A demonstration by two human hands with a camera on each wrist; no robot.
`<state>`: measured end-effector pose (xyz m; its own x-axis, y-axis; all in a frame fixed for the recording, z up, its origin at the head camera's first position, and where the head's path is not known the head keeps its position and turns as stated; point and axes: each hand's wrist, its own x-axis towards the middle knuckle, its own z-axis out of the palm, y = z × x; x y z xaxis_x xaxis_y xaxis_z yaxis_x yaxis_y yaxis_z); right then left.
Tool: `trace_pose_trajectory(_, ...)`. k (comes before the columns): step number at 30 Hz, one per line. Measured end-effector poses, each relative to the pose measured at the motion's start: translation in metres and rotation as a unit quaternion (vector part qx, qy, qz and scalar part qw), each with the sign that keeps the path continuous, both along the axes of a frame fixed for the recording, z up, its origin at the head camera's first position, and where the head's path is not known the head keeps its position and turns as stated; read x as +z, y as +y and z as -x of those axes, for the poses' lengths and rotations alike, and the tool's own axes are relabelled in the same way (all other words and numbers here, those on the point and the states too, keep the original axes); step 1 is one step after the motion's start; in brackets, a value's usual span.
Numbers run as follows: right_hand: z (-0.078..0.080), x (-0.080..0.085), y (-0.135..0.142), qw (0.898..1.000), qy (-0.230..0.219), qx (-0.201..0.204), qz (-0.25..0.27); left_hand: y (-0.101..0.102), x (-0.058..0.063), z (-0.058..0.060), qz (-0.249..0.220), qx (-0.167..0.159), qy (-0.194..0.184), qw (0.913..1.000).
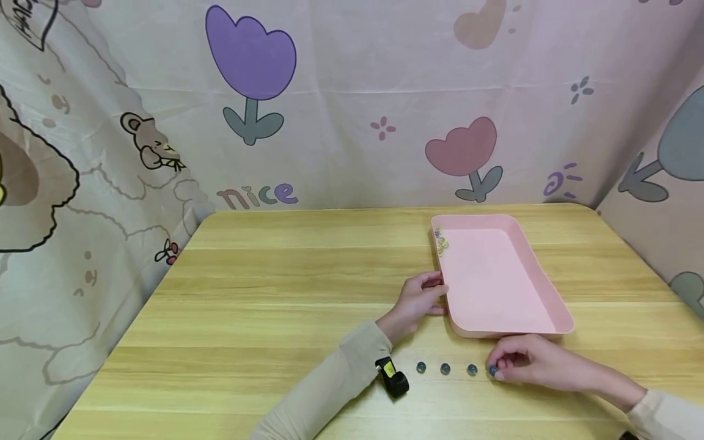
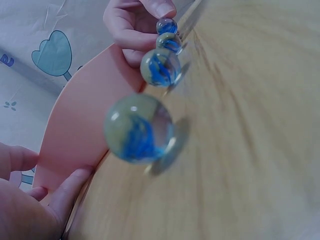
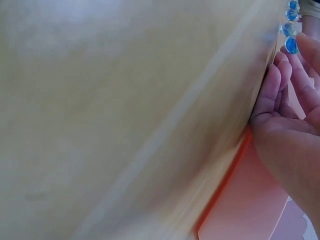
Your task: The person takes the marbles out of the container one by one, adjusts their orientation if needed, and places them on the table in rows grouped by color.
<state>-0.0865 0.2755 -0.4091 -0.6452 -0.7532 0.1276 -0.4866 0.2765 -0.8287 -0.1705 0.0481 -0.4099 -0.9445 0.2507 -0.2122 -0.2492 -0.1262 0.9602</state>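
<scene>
My left hand (image 1: 415, 302) grips the left wall of a shallow pink tray (image 1: 555, 299), with a fingertip over the rim. In the left wrist view its thumb lies low against the tray's outer wall. Just in front of the tray, my right hand (image 1: 541, 363) pinches a clear glass marble with blue swirls (image 1: 493, 370) between thumb and index finger. Three similar marbles, a left one (image 1: 421, 367), a middle one (image 1: 445, 368) and a right one (image 1: 472, 370), lie in a row on the table, leftward from the pinched marble.
The wooden table (image 1: 275, 275) has light yellow planks. A patterned cloth (image 1: 352, 122) hangs behind it and at both sides. Flower decorations (image 1: 442, 242) mark the tray's far left inner wall. A black camera (image 1: 393, 380) is strapped on the left sleeve, close to the leftmost marble.
</scene>
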Motion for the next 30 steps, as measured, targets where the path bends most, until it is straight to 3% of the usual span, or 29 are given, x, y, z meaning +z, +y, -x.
trace_pose_trajectory(30, -0.0010, -0.0008, -0.0043, 1.000, 0.025, -0.012, -0.008, 0.0004, -0.0017, 0.0009, 0.009, 0.002, -0.001, 1.0000)
